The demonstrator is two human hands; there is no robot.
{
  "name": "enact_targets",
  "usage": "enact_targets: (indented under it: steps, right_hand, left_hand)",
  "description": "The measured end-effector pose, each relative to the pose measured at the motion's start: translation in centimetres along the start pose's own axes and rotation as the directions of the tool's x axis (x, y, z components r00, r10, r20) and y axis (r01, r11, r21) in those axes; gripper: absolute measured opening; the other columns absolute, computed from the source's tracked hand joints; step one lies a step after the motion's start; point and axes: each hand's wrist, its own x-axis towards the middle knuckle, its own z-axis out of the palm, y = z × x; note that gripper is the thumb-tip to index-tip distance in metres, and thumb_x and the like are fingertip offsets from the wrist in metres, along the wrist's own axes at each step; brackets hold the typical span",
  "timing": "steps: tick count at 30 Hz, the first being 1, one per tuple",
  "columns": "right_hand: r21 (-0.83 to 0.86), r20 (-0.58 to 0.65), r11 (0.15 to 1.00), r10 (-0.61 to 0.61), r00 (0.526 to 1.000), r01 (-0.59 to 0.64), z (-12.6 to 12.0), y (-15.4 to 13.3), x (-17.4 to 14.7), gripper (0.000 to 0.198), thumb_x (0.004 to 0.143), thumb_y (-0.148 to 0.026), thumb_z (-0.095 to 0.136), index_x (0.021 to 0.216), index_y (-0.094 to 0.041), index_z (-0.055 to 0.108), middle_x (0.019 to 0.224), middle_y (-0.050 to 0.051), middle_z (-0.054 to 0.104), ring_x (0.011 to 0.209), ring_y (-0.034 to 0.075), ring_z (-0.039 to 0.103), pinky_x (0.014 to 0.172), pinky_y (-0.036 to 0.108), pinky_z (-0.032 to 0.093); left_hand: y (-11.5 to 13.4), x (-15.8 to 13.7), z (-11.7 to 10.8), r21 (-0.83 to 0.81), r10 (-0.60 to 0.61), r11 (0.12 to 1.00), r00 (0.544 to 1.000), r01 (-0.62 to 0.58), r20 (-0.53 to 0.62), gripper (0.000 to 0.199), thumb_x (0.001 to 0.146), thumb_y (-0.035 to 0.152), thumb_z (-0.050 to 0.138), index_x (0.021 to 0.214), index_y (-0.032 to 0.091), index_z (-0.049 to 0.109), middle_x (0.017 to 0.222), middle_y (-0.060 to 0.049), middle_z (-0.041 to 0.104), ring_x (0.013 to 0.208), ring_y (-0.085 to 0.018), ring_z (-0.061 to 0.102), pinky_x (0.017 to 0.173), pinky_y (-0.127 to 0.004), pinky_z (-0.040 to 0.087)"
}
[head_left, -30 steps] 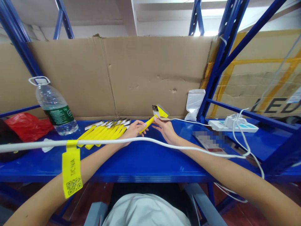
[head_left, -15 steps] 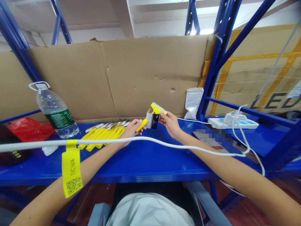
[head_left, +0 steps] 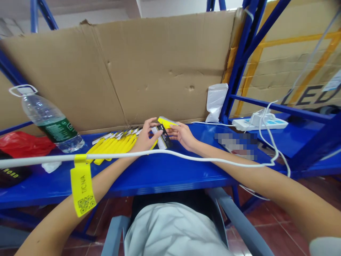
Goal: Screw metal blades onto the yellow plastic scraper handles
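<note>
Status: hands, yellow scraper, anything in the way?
Right hand pinching yellow scraper at its head. Left hand at black card, grip unclear. Card partly covers scraper. White cable crosses view below both hands.

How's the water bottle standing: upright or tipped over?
Upright: the water bottle rests base-down on the blue table, cap at the top; its slant may be lens distortion.

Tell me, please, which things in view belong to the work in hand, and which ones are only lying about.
Part of the work, it seems:
Yellow tool, being handled
Black card, at the tool's head
Similar tools, in a row

Apparently just lying about:
Bottle
Red bag
White pouch
Power strip
</note>
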Motion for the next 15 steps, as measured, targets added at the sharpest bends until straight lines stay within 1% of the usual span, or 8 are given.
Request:
enact_targets:
  steps: [2,3,6,8,10,11,13,15]
  right_hand:
    - [0.006,-0.015,1.0,0.013,1.0,-0.013,0.1,0.2,0.0,0.006,0.105,-0.016,0.067,0.103,-0.021,0.063,0.088,0.007,0.085,0.076,0.02,0.082,0.071,0.029,0.065]
    - [0.008,-0.021,1.0,0.016,1.0,-0.015,0.1,0.2,-0.1,0.007,0.106,-0.015,0.065,0.103,-0.021,0.063,0.088,0.008,0.085,0.076,0.02,0.082,0.07,0.03,0.066]
    - [0.007,-0.043,1.0,0.01,0.999,-0.01,0.1,0.1,-0.1,0.008,0.11,-0.015,0.061,0.105,-0.021,0.062,0.088,0.007,0.085,0.078,0.02,0.083,0.067,0.028,0.066]
    - [0.004,-0.065,1.0,-0.001,0.998,0.001,0.0,0.0,0.0,0.009,0.112,-0.015,0.06,0.106,-0.022,0.061,0.088,0.006,0.084,0.078,0.019,0.083,0.065,0.025,0.064]
    - [0.002,-0.092,1.0,-0.017,0.996,0.017,-0.1,-0.2,0.1,0.01,0.114,-0.017,0.057,0.106,-0.022,0.06,0.085,0.004,0.083,0.075,0.018,0.081,0.061,0.023,0.063]
    - [0.002,-0.105,1.0,-0.024,0.994,0.024,-0.2,-0.2,0.2,0.01,0.115,-0.018,0.056,0.107,-0.023,0.061,0.083,0.004,0.082,0.073,0.017,0.08,0.06,0.023,0.062]
    - [0.003,-0.128,0.999,-0.038,0.991,0.038,-0.4,-0.2,0.4,0.01,0.116,-0.02,0.056,0.108,-0.023,0.061,0.08,0.002,0.079,0.07,0.017,0.078,0.058,0.022,0.061]
    - [0.007,-0.146,0.999,-0.049,0.988,0.05,-0.6,-0.2,0.6,0.01,0.116,-0.021,0.057,0.107,-0.023,0.061,0.078,0.0,0.077,0.068,0.016,0.076,0.056,0.022,0.06]
  left_hand:
    - [0.2,0.3,-0.4,0.084,0.044,0.995,0.999,-0.044,0.011,0.043,0.101,0.046,0.077,0.135,0.021,0.068,0.138,-0.014,0.077,0.122,-0.028,0.076,0.09,-0.036,0.06]
    - [0.2,0.4,-0.6,0.126,0.063,0.99,0.998,-0.065,0.023,0.038,0.101,0.047,0.076,0.128,0.021,0.071,0.135,-0.014,0.078,0.12,-0.028,0.076,0.087,-0.035,0.06]
    - [0.0,0.7,-1.0,0.231,0.067,0.97,0.996,-0.078,0.051,0.035,0.1,0.05,0.076,0.118,0.021,0.072,0.124,-0.011,0.079,0.11,-0.026,0.074,0.082,-0.034,0.058]
    - [-0.4,0.9,-1.3,0.272,0.004,0.962,0.996,-0.027,0.085,0.033,0.103,0.055,0.07,0.108,0.022,0.07,0.108,-0.007,0.077,0.096,-0.024,0.071,0.078,-0.033,0.055]
    - [-1.0,0.9,-1.5,0.276,-0.077,0.961,0.986,0.034,0.146,0.038,0.108,0.059,0.06,0.097,0.023,0.065,0.093,-0.004,0.073,0.085,-0.022,0.066,0.075,-0.034,0.052]
    - [-1.2,0.9,-1.5,0.258,-0.107,0.965,0.977,0.057,0.185,0.041,0.11,0.061,0.056,0.095,0.023,0.064,0.089,-0.003,0.071,0.082,-0.022,0.065,0.075,-0.034,0.052]
    - [-1.6,0.7,-1.5,0.199,-0.13,0.977,0.958,0.08,0.257,0.044,0.111,0.064,0.054,0.095,0.024,0.062,0.089,-0.002,0.07,0.083,-0.022,0.065,0.078,-0.035,0.053]
    - [-1.7,0.5,-1.3,0.132,-0.126,0.987,0.945,0.09,0.303,0.047,0.11,0.068,0.055,0.096,0.024,0.061,0.092,-0.002,0.069,0.087,-0.022,0.067,0.081,-0.035,0.056]
